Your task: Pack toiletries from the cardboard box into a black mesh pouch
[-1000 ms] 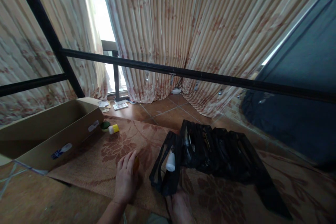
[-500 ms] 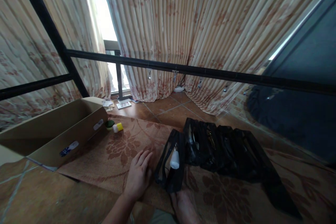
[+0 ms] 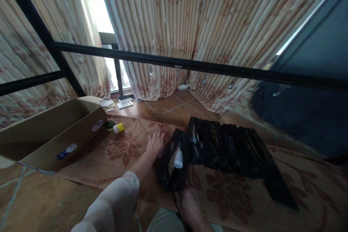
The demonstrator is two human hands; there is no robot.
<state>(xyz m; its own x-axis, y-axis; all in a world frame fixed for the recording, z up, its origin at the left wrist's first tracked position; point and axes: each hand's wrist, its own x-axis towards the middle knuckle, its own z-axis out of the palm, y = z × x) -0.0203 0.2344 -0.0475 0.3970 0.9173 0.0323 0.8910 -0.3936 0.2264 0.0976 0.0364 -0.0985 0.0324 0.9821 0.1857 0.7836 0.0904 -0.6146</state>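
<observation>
A narrow black pouch (image 3: 163,177) stands on the patterned runner in front of me. A white bottle-shaped item (image 3: 178,160) with a shiny metal tip lies at its opening; I cannot tell whether it is inside or on top. My left hand (image 3: 156,144) rests flat on the runner beside the pouch's far left side, fingers stretched out. At the pouch's near end, my right hand (image 3: 188,200) is closed around its edge, with its fingertips partly hidden. Just to the right sits a black multi-pocket case (image 3: 225,165) holding several items, with a black flap (image 3: 281,192) trailing toward me.
An open cardboard box (image 3: 78,136) is at the left. Near it are a green round container (image 3: 110,125) and a yellow-and-white small bottle (image 3: 119,128). Papers (image 3: 125,104) lie by the window. A dark metal rail (image 3: 163,60) crosses in front of the curtains (image 3: 168,18).
My left hand has slid forward along the pouch's left side, and its fingers have spread. My right hand stays at the near end. The whole view has shifted slightly.
</observation>
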